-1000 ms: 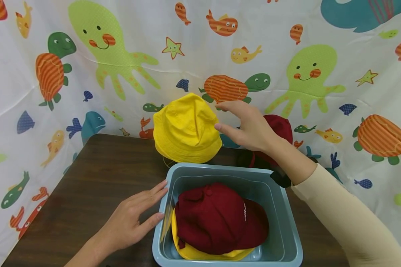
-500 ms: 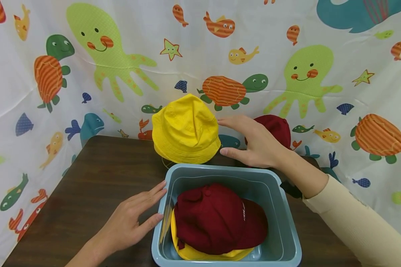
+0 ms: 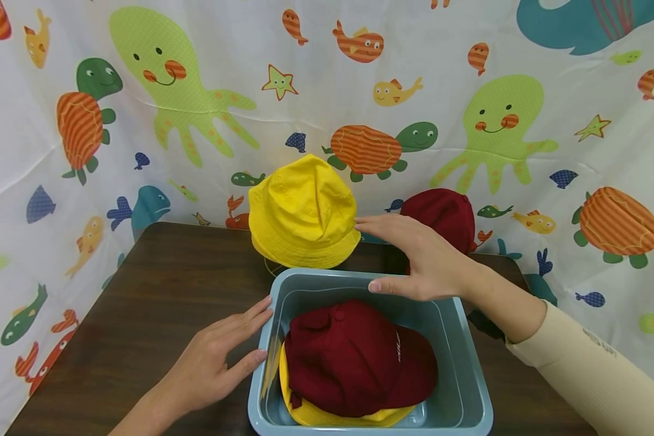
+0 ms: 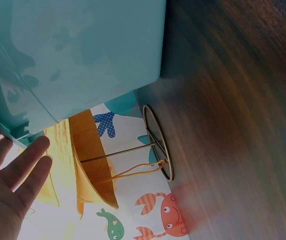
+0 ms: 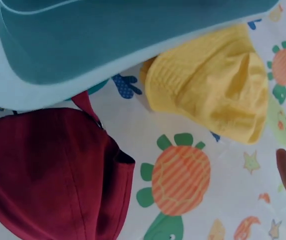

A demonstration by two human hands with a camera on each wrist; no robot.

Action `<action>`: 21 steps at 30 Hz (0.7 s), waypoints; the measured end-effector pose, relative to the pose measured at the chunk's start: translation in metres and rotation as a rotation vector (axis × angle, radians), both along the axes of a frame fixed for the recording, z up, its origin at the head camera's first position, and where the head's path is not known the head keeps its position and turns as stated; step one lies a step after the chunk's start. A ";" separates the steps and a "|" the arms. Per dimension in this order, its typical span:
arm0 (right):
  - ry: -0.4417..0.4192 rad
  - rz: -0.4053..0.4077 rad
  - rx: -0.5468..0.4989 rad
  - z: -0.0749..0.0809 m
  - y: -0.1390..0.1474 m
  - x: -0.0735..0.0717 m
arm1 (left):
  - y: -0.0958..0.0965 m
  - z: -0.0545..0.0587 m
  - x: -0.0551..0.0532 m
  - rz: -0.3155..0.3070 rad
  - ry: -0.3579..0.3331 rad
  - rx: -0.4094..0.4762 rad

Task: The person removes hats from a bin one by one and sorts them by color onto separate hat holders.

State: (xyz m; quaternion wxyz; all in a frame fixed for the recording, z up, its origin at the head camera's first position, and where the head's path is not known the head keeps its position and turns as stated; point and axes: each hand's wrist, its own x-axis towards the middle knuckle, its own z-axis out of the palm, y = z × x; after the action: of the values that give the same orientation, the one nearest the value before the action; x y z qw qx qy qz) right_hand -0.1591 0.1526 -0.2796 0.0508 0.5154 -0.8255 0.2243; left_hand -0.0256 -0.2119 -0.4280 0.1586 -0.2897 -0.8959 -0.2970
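My left hand (image 3: 215, 357), fingers extended, touches bin (image 3: 451, 357), lower centre; my right hand (image 3: 416, 254) hangs spread, holding nothing. Bin probably light, stiff, slick: grip opposite sides.

Can't read the white lettering (image 3: 398, 345) on the maroon cap (image 3: 338, 357) in the bin (image 3: 316, 274), way too tiny. Can only see a sliver of the yellow hat (image 3: 310, 415) under it. Can't make out the dark object (image 3: 486, 326) behind the right forearm (image 3: 504, 303) either, mostly covered. Missing part of the back maroon cap (image 3: 441, 212) behind the right hand (image 3: 422, 260), too. Can't tell touching from just beside for the right fingers (image 3: 378, 227) and the back yellow hat (image 3: 305, 212). Getting a left hand (image 4: 0, 192) chopped by the left wrist view's edge. Also can't see the top of the wire stand (image 4: 118, 152), tucked inside that back hat.
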 end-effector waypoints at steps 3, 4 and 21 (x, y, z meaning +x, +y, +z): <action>-0.018 0.018 0.017 -0.004 0.001 0.004 | 0.000 -0.001 0.000 0.003 -0.008 -0.005; -0.024 0.020 0.026 -0.006 0.002 0.005 | -0.001 -0.001 0.000 0.004 -0.009 -0.007; -0.253 0.009 0.241 -0.032 -0.006 0.025 | 0.000 0.000 0.001 0.003 -0.022 0.001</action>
State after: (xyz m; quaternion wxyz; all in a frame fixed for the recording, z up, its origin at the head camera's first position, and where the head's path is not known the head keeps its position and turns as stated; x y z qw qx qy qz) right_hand -0.1340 0.1462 -0.3118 -0.1165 0.4893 -0.8439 0.1869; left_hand -0.0243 -0.2121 -0.4282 0.1495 -0.2851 -0.8978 -0.3004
